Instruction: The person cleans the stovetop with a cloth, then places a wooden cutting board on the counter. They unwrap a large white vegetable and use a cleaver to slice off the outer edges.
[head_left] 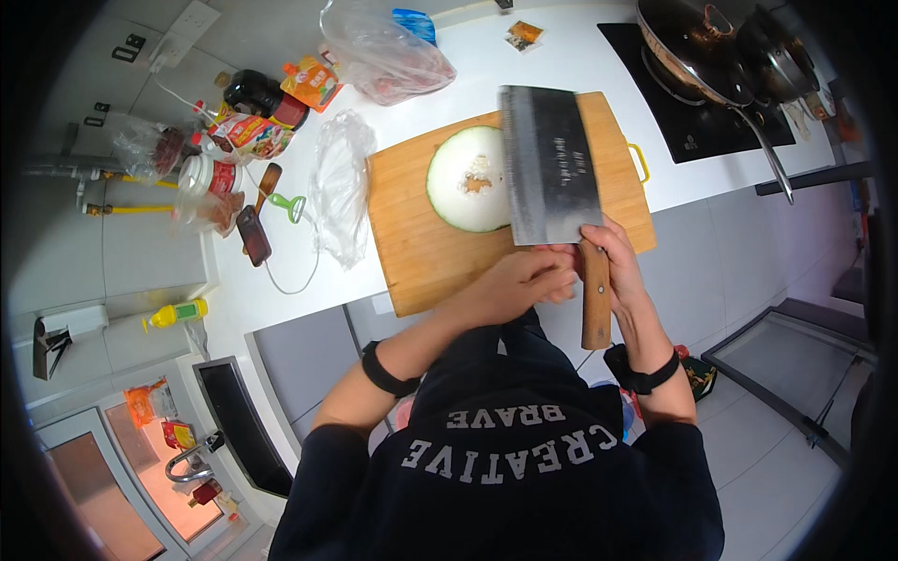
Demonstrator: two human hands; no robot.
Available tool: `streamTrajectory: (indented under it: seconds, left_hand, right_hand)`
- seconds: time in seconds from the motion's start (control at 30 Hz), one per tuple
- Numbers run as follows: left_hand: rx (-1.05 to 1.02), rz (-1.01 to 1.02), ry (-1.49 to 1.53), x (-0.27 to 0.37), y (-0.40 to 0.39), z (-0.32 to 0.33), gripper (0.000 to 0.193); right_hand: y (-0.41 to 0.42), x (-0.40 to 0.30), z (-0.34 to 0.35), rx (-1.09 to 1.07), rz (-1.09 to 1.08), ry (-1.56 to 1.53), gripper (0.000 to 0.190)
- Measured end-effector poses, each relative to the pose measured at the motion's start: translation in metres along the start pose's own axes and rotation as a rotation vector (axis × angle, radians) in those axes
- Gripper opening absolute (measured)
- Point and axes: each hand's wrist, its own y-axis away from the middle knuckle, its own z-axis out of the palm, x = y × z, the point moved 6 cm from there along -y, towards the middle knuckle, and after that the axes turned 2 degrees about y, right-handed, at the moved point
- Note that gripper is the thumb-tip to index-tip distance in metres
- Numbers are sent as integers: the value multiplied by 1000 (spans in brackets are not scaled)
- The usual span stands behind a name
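My right hand [620, 263] grips a broad cleaver [551, 165] where the wooden handle meets the blade, its thumb on the heel of the blade. The blade stands raised, and the handle hangs down toward my body. My left hand [527, 280] is beside the handle with fingers curled, close to the right hand's fingers; whether it holds anything is hidden. Behind the blade, a round cut piece of winter melon [463, 161] lies on a wooden cutting board [435, 263], white flesh and seedy centre up, green rind around. The blade covers its right side.
A crumpled plastic bag [342, 182] lies left of the board. Further left are a green peeler [289, 206], a corded phone-like device [253, 235] and sauce bottles [256, 95]. A lidded wok [691, 52] sits on the cooktop [691, 137] at right, its handle jutting over the counter edge.
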Motion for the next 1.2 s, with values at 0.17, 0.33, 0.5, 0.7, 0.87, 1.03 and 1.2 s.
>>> streamTrajectory:
  seconds: [0.17,0.33,0.5,0.7,0.87,1.03,1.2]
  left_hand:
    - [637,27,-527,-25,6,-138,28]
    - [897,-4,-835,-54,-27,-244,47]
    - [663,-131,-772,-72,-47,-253,50]
    - [715,-124,-748,-80,-18,-224,48]
    - [745,-210,-600,-93,23,-177,53]
    - [681,248,-1148,-39,1,-134,56]
    - [351,499,-1320,-30,-59,-91,45]
  right_hand:
    - [13,-1,-43,142,71,-79,27]
    - [10,19,-73,293,104,165,21]
    - [-17,48,-72,315,152,538,18]
    - [-31,58,-56,212,131,717,31]
    - [-35,40,-54,168,72,1074,36]
    - [-21,4,-28,185,-179,1524,40]
    - [-11,-9,-4,177,-220,1701,41]
